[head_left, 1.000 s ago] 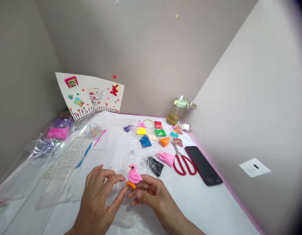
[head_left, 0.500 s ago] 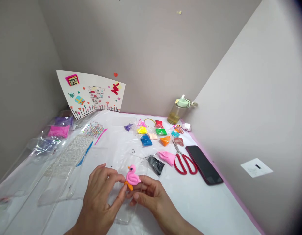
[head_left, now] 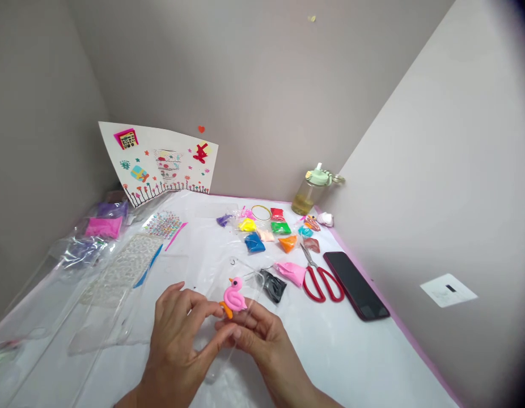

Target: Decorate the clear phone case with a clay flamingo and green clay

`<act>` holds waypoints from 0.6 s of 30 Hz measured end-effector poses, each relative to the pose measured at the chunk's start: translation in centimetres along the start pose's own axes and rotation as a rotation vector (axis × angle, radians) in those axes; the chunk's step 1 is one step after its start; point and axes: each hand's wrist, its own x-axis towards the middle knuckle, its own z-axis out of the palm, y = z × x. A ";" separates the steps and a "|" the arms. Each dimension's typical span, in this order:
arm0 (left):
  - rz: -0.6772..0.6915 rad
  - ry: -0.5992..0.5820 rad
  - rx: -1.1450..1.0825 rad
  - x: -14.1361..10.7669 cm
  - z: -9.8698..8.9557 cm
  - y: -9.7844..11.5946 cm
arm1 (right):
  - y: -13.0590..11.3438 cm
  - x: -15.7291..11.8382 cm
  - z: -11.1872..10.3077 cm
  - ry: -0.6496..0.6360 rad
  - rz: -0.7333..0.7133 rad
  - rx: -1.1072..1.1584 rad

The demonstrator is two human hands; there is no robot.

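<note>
A small pink clay duck (head_left: pixel 234 297) with a dark eye, an orange beak and orange feet (head_left: pixel 227 310) lies against a clear plastic phone case (head_left: pixel 245 272). My right hand (head_left: pixel 265 345) holds the case from the right, thumb in front and fingers behind. The index fingertip of my left hand (head_left: pixel 181 331) touches the duck's orange feet, and its thumb reaches below them, close to my right thumb. My left fingers are bent in a loose pinch. Whether the duck is stuck to the case I cannot tell.
Several clay packets, among them black (head_left: pixel 272 285) and pink (head_left: pixel 291 273), lie beyond my hands. Red-handled scissors (head_left: pixel 316 283) and a phone (head_left: pixel 355 286) are right. A bottle (head_left: pixel 312 190) stands behind. Left lie a gem sheet (head_left: pixel 164 225) and plastic bags (head_left: pixel 81 252).
The clear case has tilted up with the duck, which has shifted slightly up and right. My left thumb has slid from the orange feet toward my right thumb.
</note>
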 end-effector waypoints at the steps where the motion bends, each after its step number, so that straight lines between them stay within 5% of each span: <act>1: 0.002 0.001 0.007 0.0 0.0 0.0 | 0.0 0.0 0.1 -0.011 -0.001 -0.004; 18: 0.020 -0.007 0.048 0.1 -0.1 0.0 | 0.1 -0.1 0.0 -0.053 -0.042 -0.051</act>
